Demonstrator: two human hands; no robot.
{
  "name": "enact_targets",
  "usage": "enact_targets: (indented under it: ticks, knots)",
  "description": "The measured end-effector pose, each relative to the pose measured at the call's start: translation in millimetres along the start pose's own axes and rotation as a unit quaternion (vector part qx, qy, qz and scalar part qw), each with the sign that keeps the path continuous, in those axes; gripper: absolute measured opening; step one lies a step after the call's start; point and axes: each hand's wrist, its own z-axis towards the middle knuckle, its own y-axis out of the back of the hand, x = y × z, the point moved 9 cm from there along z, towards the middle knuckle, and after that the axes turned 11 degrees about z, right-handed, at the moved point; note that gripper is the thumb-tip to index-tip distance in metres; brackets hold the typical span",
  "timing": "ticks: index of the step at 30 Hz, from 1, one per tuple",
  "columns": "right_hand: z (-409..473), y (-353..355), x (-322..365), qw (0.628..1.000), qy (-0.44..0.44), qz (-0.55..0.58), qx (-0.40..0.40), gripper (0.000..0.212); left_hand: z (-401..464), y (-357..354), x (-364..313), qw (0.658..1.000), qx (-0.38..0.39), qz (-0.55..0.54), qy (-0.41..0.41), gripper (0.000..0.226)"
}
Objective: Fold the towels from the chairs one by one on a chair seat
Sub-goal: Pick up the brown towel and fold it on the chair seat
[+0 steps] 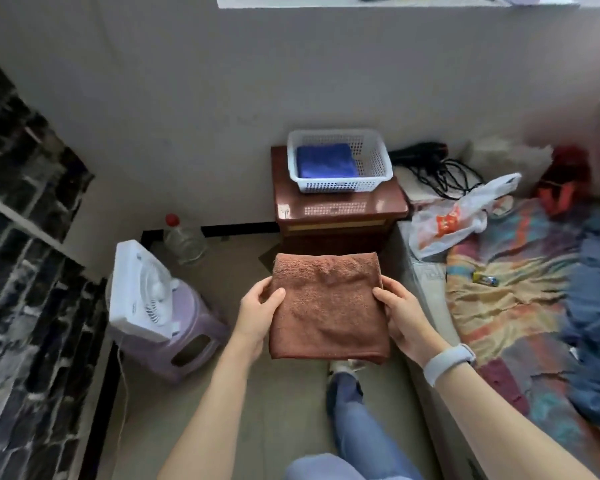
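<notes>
A folded brown towel (328, 306) is held flat in the air above the floor, in front of me. My left hand (258, 313) grips its left edge with the thumb on top. My right hand (404, 315) grips its right edge the same way, a pale wristband on that wrist. A folded blue towel (326, 161) lies inside a white perforated basket (371, 157) on a dark red-brown cabinet (340, 209) against the wall, just beyond the brown towel.
A white box fan (141, 292) sits on a lilac plastic stool (187, 334) at the left, with a clear bottle (184, 239) behind it. A bed with a colourful blanket (506, 289), a plastic bag (458, 216) and cables lies at the right. My legs are below the towel.
</notes>
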Motion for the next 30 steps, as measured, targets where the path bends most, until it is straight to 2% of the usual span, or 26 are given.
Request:
enact_targets:
  ticks: [7, 15, 19, 23, 27, 30]
  knots:
    - [164.7, -25.2, 82.4, 1.000, -0.010, -0.011, -0.013, 0.023, 171.3, -47.1, -75.1, 1.000, -0.003, 0.022, -0.005, 0.037]
    - [356.0, -51.9, 191.7, 0.995, 0.026, -0.081, -0.042, 0.029, 357.7, -107.0, -164.5, 0.997, -0.018, 0.070, 0.023, 0.039]
    - [427.2, -68.9, 207.9, 0.993, 0.028, -0.112, -0.029, 0.027, 422.0, -118.3, -173.2, 0.992, -0.038, 0.109, 0.046, 0.045]
    - [478.0, -74.7, 192.5, 0.987, -0.005, -0.157, -0.019, 0.033, 464.0, -124.0, -163.3, 0.980, -0.045, 0.186, 0.045, 0.044]
    - [506.4, -65.1, 172.6, 0.976, -0.034, -0.215, -0.031, 0.042, 480.5, -131.3, -147.0, 0.950, -0.054, 0.302, 0.051, 0.049]
    - [506.4, -62.4, 181.2, 0.930, 0.038, -0.360, -0.066, 0.049, 470.1, -139.6, -169.4, 0.885, -0.119, 0.444, -0.073, 0.051]
